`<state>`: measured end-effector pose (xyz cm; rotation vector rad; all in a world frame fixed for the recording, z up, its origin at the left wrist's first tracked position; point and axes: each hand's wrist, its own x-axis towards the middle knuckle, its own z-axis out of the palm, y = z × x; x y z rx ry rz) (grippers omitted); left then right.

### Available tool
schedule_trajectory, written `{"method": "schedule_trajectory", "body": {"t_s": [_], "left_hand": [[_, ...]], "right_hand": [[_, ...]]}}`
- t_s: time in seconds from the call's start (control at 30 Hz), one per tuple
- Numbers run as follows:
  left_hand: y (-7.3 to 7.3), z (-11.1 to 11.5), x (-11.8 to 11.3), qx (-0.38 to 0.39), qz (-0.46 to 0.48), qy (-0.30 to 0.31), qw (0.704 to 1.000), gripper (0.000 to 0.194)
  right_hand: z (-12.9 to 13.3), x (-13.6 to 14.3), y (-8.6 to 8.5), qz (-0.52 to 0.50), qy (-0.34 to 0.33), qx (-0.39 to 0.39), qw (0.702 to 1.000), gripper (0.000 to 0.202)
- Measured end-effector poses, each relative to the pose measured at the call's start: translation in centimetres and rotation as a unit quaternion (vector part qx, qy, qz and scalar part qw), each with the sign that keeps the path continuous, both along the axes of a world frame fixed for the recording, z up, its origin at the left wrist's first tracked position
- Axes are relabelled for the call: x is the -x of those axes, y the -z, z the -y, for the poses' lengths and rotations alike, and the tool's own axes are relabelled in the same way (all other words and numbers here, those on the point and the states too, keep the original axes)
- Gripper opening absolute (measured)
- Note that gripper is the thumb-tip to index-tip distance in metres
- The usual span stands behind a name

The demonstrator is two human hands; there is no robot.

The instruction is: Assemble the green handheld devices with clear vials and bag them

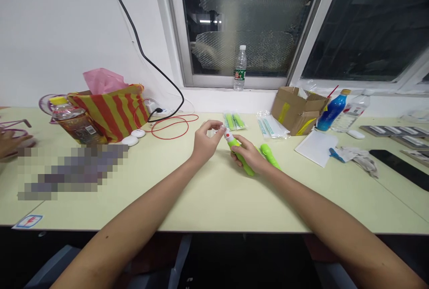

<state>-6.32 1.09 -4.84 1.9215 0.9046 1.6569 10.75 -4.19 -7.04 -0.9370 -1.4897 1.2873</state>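
Note:
A bright green tube-shaped handle (248, 169) with a white end piece (228, 136) is above the table, tilted with the white end up and to the left. The white piece carries a red dot. My right hand (250, 155) is wrapped round the green body. At the white end, the fingers of my left hand (205, 142) pinch together on what looks like a small clear tip, partly hidden by them. A second green tube-shaped piece (270, 155) lies on the table just right of my right hand.
Behind my hands lie a bag of green pieces (234, 121) and a clear packet (271, 125). A cardboard box (298, 110), bottles (333, 111), white paper (317, 146) and gloves (360, 158) are rightward. Leftward are a striped bag (114, 114), red cable (170, 136) and another person's hand (11, 141).

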Motion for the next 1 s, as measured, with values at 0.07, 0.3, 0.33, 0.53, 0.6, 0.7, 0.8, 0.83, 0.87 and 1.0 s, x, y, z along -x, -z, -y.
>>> {"method": "schedule_trajectory", "body": {"t_s": [0.07,0.3,0.33,0.53,0.6,0.7,0.8,0.83,0.87,1.0], "left_hand": [[0.3,0.1,-0.1,0.009,-0.009,0.006,1.0,0.02],[1.4,-1.8,1.1,-0.025,-0.054,-0.033,0.998,0.03],[1.7,-2.4,1.6,-0.038,-0.063,-0.072,0.995,0.031],[4.3,-5.4,3.8,-0.024,-0.162,-0.174,0.971,0.031],[5.0,-5.7,3.7,0.01,-0.173,-0.172,0.97,0.037],[5.6,-6.1,3.0,0.04,-0.184,-0.186,0.964,0.046],[5.8,-6.4,2.3,0.067,-0.203,-0.212,0.954,0.046],[5.9,-6.4,2.1,0.076,-0.21,-0.217,0.95,0.041],[5.9,-6.4,2.0,0.083,-0.213,-0.219,0.949,0.034],[5.2,-5.7,1.8,0.1,-0.101,-0.172,0.975,0.023]], "right_hand": [[0.0,0.1,0.0,-0.006,-0.003,-0.003,1.0,0.046],[-0.2,-0.1,0.2,-0.05,0.009,0.014,0.999,0.036],[-0.2,-0.2,0.2,-0.055,0.01,0.016,0.998,0.036],[0.1,-0.2,-0.2,-0.07,0.019,0.023,0.997,0.056],[0.1,-0.1,-0.2,-0.068,0.018,0.02,0.997,0.055],[0.1,-0.1,-0.2,-0.062,0.014,0.015,0.998,0.053],[0.1,-0.1,-0.2,-0.057,0.012,0.01,0.998,0.05],[0.1,-0.1,-0.2,-0.056,0.013,0.01,0.998,0.05],[0.1,-0.1,-0.2,-0.054,0.015,0.01,0.998,0.05],[0.1,0.0,-0.2,-0.046,0.024,0.017,0.998,0.051]]}}
